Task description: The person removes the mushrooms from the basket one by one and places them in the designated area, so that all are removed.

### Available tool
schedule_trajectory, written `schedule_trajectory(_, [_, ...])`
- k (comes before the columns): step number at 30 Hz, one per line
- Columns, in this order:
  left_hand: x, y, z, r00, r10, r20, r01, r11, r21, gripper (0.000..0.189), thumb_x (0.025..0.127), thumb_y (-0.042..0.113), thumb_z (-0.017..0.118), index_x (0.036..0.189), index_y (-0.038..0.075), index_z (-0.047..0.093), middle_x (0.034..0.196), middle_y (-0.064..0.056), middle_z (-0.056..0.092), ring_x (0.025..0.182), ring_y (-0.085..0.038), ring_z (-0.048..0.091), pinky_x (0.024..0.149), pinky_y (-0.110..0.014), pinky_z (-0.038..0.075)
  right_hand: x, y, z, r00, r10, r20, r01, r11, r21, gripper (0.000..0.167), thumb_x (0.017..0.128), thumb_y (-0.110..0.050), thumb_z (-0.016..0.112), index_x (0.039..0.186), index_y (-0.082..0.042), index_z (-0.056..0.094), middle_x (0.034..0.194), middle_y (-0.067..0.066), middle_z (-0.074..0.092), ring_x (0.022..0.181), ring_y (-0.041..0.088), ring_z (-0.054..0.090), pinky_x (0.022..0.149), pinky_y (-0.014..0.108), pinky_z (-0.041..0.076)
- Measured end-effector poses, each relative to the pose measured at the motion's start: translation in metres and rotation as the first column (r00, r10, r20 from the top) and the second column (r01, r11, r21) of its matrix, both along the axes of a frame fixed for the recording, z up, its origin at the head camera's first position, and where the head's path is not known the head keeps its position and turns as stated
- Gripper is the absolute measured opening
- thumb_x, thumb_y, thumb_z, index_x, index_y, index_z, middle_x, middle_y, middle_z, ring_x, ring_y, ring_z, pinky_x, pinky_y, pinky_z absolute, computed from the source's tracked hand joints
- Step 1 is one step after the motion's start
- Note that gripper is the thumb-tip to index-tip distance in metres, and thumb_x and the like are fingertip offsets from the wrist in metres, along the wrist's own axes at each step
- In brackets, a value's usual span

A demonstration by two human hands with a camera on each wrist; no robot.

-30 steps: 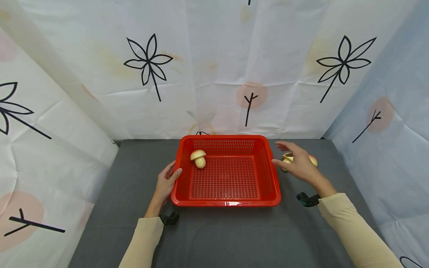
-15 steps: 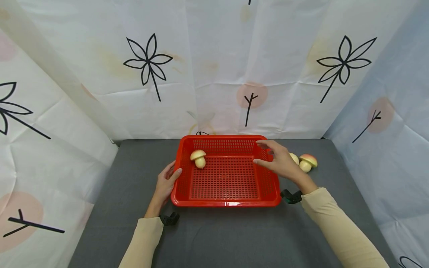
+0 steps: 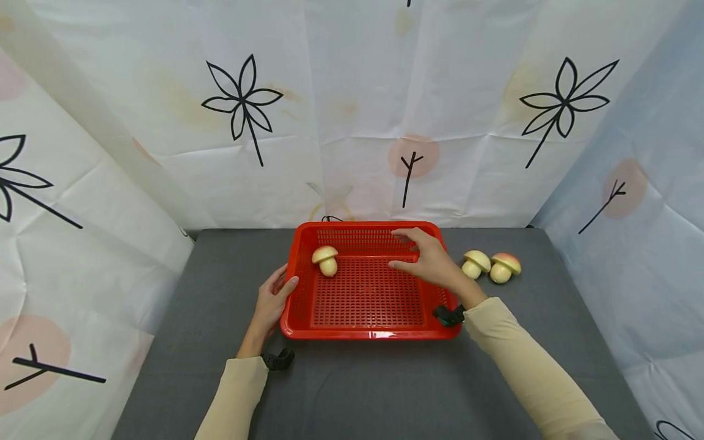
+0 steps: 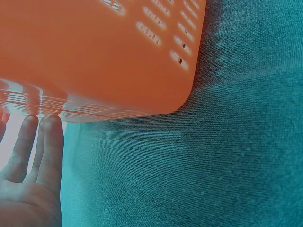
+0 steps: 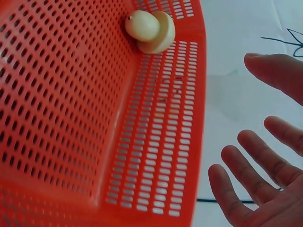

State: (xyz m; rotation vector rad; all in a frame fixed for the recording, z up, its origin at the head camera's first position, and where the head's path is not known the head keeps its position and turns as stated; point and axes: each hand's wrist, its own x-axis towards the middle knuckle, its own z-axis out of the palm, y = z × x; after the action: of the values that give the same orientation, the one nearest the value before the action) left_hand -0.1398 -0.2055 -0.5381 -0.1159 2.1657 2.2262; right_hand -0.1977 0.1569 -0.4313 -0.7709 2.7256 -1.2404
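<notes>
A red plastic basket with slotted walls sits on the grey table. My left hand holds its left side, thumb over the rim and fingertips against the outer wall. A toy mushroom with a yellow-red cap lies in the basket's left part; the right wrist view shows its pale stem. My right hand hovers over the basket's right half, thumb and fingers spread apart with nothing between them. Two more mushrooms lie side by side on the table right of the basket, a yellowish mushroom and a redder-capped mushroom.
White cloth printed with black leaf shapes hangs behind the table and along both sides. The grey table extends in front of the basket and to either side. A thin black wire shows behind the basket's far rim.
My right hand has moved left from beside the two mushrooms to above the basket, uncovering both of them. The left hand, basket and mushrooms stay in place.
</notes>
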Motion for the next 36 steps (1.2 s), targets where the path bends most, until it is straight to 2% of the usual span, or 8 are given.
schedule_trajectory(8, [0.000, 0.000, 0.001, 1.000, -0.003, 0.003, 0.003, 1.000, 0.002, 0.059, 0.103, 0.021, 0.064, 0.155, 0.007, 0.040, 0.147, -0.021, 0.050, 0.125, -0.040, 0.057, 0.092, -0.041, 0.058, -0.009, -0.027, -0.008, 0.997, 0.037, 0.061, -0.037, 0.999, -0.010, 0.069, 0.086, -0.017, 0.084, 0.144, -0.001, 0.051, 0.139, 0.020, 0.055, 0.126, 0.039, 0.053, 0.104, 0.055, 0.046])
schedule_trajectory(16, [0.000, 0.000, 0.000, 1.000, -0.006, 0.002, 0.006, 1.000, 0.008, 0.060, 0.102, 0.021, 0.064, 0.155, 0.007, 0.040, 0.146, -0.021, 0.051, 0.126, -0.043, 0.056, 0.093, -0.045, 0.056, -0.015, -0.055, -0.016, 0.990, 0.058, 0.126, -0.064, 0.997, 0.051, 0.072, 0.086, -0.022, 0.084, 0.147, -0.004, 0.049, 0.142, 0.016, 0.053, 0.128, 0.036, 0.051, 0.105, 0.052, 0.046])
schedule_trajectory(26, [0.000, 0.000, -0.001, 1.000, 0.001, 0.006, -0.001, 1.000, 0.004, 0.060, 0.102, 0.022, 0.064, 0.155, 0.007, 0.040, 0.147, -0.020, 0.051, 0.124, -0.039, 0.058, 0.091, -0.040, 0.058, -0.023, -0.082, -0.026, 0.985, 0.092, 0.143, -0.102, 0.992, 0.070, 0.074, 0.086, -0.022, 0.084, 0.148, -0.006, 0.048, 0.146, 0.016, 0.050, 0.129, 0.038, 0.051, 0.104, 0.050, 0.047])
schedule_trajectory(36, [0.000, 0.000, 0.000, 1.000, 0.005, 0.016, -0.005, 1.000, -0.003, 0.060, 0.102, 0.023, 0.066, 0.155, 0.008, 0.041, 0.147, -0.019, 0.051, 0.126, -0.041, 0.057, 0.093, -0.043, 0.056, -0.028, -0.107, -0.034, 0.986, 0.109, 0.125, -0.123, 0.986, 0.111, 0.075, 0.084, -0.017, 0.086, 0.147, -0.004, 0.048, 0.146, 0.017, 0.051, 0.130, 0.036, 0.051, 0.106, 0.049, 0.046])
